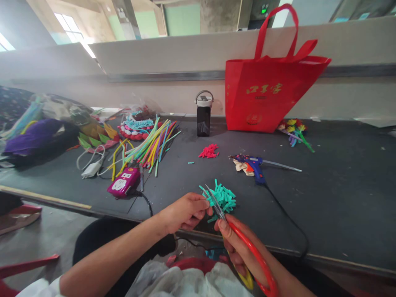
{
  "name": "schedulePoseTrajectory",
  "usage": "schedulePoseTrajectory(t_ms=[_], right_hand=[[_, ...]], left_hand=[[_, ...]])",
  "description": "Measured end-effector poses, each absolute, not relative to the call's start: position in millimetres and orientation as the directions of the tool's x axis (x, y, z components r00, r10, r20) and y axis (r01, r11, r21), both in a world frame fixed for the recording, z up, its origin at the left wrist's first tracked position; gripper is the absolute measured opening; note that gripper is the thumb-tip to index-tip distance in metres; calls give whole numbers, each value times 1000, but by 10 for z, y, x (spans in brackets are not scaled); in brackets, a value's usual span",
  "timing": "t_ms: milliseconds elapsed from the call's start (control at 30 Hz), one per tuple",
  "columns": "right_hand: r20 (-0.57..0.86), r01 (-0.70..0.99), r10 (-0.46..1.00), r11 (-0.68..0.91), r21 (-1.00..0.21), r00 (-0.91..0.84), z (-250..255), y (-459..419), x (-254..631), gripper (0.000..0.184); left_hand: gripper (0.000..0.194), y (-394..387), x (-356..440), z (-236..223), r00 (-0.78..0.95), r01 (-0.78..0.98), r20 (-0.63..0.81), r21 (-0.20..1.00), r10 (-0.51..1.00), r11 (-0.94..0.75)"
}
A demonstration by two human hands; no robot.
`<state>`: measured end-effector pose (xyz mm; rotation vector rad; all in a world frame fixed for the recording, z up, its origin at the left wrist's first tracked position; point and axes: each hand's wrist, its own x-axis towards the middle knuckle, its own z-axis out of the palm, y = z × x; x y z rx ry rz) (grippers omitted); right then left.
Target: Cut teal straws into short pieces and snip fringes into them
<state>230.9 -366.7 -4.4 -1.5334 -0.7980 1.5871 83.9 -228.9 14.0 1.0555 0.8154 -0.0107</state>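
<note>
My right hand (233, 239) grips a pair of scissors (255, 253) with one red and one yellow handle loop. Their blades are slightly parted and point up and away, over a pile of short teal pieces (225, 198) near the table's front edge. Thumb and fingers of my left hand (193, 210) are pinched together just left of the blades. A thin teal strip (204, 190) shows at its fingertips, partly hidden by them and hard to tell from the pile behind. Farther back lie a small heap of red pieces (209, 151) and a single teal piece (191, 162).
A blue glue gun (255, 165) with its cord lies right of centre. Left are long coloured strips (154, 144), a magenta box (123, 182) and a white plug (93, 168). A black bottle (203, 117), a red bag (266, 95) and colourful flowers (297, 131) are behind.
</note>
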Motion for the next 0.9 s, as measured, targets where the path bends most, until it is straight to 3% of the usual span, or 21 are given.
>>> schedulePoseTrajectory(t_ms=[200, 333, 567, 900], right_hand=[[-552, -71, 833, -553, -830, -44, -4, -3647, 2350, 68], [-566, -161, 818, -575, -802, -106, -43, -3630, 2375, 68], [-635, -244, 770, -629, -738, -65, -73, -3633, 2354, 64], [-650, -212, 758, -645, -734, -55, -20, -3600, 2379, 57]], left_hand=[[32, -2336, 840, 163, 755, 402, -596, 750, 273, 525], [30, -2328, 847, 160, 756, 409, -599, 746, 262, 525], [30, -2245, 882, 115, 757, 400, -599, 741, 261, 540], [29, -2162, 898, 94, 761, 397, -601, 729, 243, 558]])
